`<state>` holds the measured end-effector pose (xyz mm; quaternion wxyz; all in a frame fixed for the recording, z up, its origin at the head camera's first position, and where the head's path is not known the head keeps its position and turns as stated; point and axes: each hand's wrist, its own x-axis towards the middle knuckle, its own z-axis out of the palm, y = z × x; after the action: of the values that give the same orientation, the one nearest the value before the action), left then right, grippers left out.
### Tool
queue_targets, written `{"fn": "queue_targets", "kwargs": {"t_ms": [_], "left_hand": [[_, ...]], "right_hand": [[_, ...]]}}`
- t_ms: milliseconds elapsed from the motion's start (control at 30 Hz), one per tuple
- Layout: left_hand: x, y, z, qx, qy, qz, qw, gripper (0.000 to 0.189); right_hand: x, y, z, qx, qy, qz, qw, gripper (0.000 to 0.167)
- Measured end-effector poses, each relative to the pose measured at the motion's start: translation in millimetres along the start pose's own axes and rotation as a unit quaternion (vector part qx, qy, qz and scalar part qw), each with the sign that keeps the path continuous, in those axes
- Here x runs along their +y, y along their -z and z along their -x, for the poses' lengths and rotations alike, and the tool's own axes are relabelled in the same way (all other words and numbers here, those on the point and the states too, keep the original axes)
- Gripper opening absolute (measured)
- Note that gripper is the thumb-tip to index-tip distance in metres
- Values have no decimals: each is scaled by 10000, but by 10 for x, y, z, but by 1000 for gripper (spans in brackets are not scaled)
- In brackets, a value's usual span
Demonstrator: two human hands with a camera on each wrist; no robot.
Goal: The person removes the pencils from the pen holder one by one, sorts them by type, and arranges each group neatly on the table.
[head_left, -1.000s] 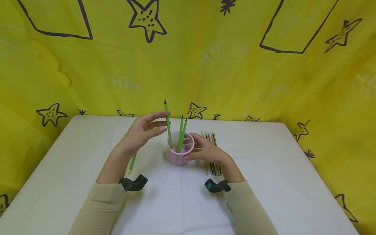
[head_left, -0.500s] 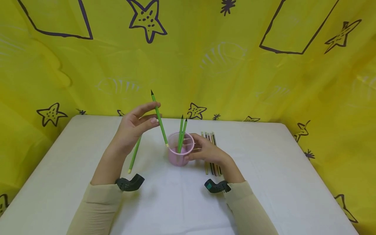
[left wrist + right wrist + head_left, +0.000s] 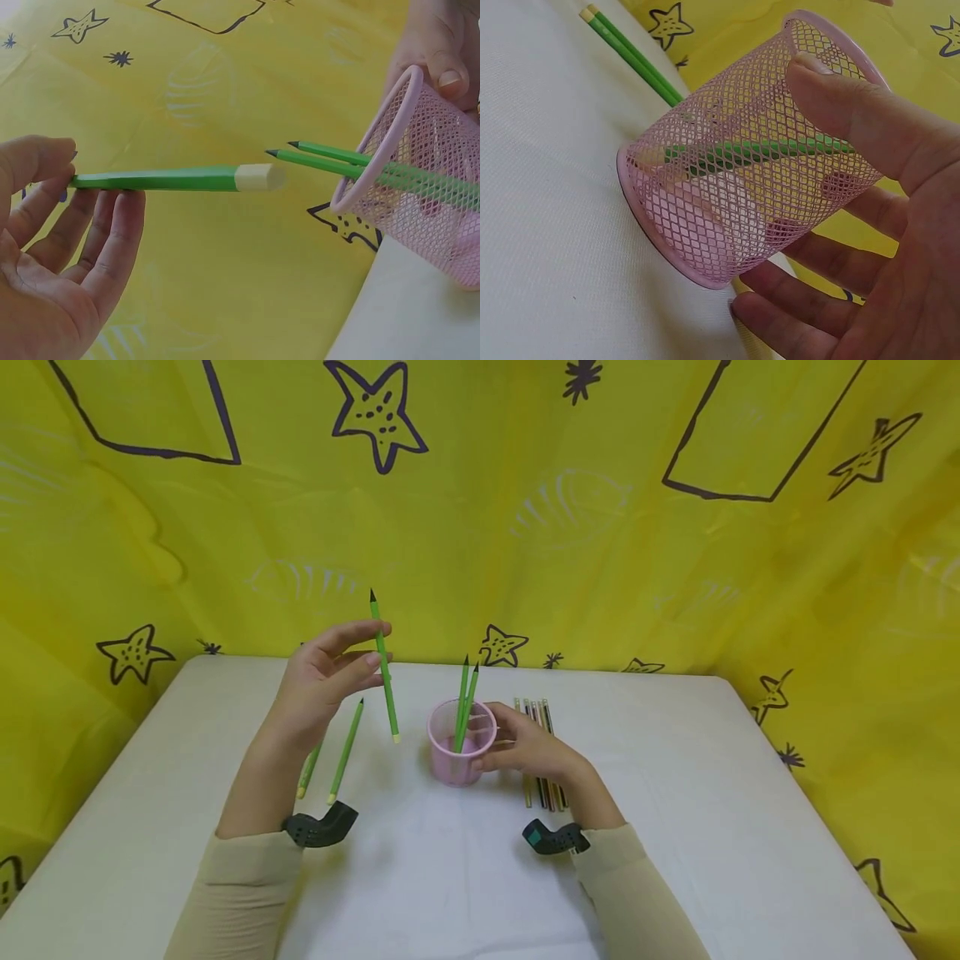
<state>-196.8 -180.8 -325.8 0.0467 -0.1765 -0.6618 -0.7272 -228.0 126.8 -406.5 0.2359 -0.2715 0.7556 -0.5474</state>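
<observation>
Thumb and fingertips of my left hand (image 3: 311,685) pinch a green pencil (image 3: 385,672), its dark tip up and pale eraser end down. That pencil hangs left of the pink mesh pencil cup (image 3: 453,767), apart from it. My right hand (image 3: 534,745) grips the cup around its right side, thumb near the rim in the right wrist view. Two green pencils (image 3: 322,159) lean inside the cup, tips above the rim. On the table, below and left of the held pencil, lie two more: one green pencil (image 3: 347,752) fully visible, another green pencil (image 3: 308,774) partly behind my left wrist.
Several gold and dark pencils (image 3: 546,789) lie side by side right of the cup, partly hidden by my right hand. A white cloth covers the table (image 3: 660,777). The yellow curtain (image 3: 450,552) with drawn stars rises at its back edge.
The left hand has lifted the pencil out of the cup, past its rim and to the left. Both table pencils have come into view. The right hand and cup have stayed put.
</observation>
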Motion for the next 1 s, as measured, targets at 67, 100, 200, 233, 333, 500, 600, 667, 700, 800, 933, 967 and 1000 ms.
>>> {"fn": "queue_targets", "kwargs": {"t_ms": [67,100,200,233,333,500,600,667,700,800,933,967,1000], "left_hand": [[3,21,2,49,56,-81,9999,35],[4,30,3,82,84,-116,9999,35],[9,58,9,133,110,-190,9997,35],[10,65,10,144,97,-196,9997,35],[14,86,11,194,58,-236,9995,34],[14,125,13,259,14,-351,9990,33],[5,141,13,270,-45,-323,9991,32],[0,146,15,264,-64,-318,9991,32],[-3,147,15,261,-65,-317,9991,32],[-6,148,17,238,-56,-316,9992,32],[-3,156,18,276,-55,-250,9993,31],[-4,160,18,277,-60,-236,9993,31],[-4,164,17,274,-67,-220,9994,31]], "right_hand": [[6,1,-3,4,21,-4,10000,77],[9,1,-4,2,29,-5,10000,77],[14,4,-8,-7,44,-6,10000,77],[15,6,-8,-2,37,-3,10000,77],[16,8,-6,-11,8,-8,10000,77],[28,10,-13,-13,-17,2,10000,77],[26,11,-11,-1,-26,19,10000,77],[19,10,-5,5,-41,23,10000,77],[17,9,-3,-3,-38,20,10000,77],[16,9,0,11,-38,23,10000,77],[24,13,-2,18,-54,34,10000,78],[24,13,-1,17,-53,31,10000,77],[25,14,-1,18,-58,39,10000,77]]}}
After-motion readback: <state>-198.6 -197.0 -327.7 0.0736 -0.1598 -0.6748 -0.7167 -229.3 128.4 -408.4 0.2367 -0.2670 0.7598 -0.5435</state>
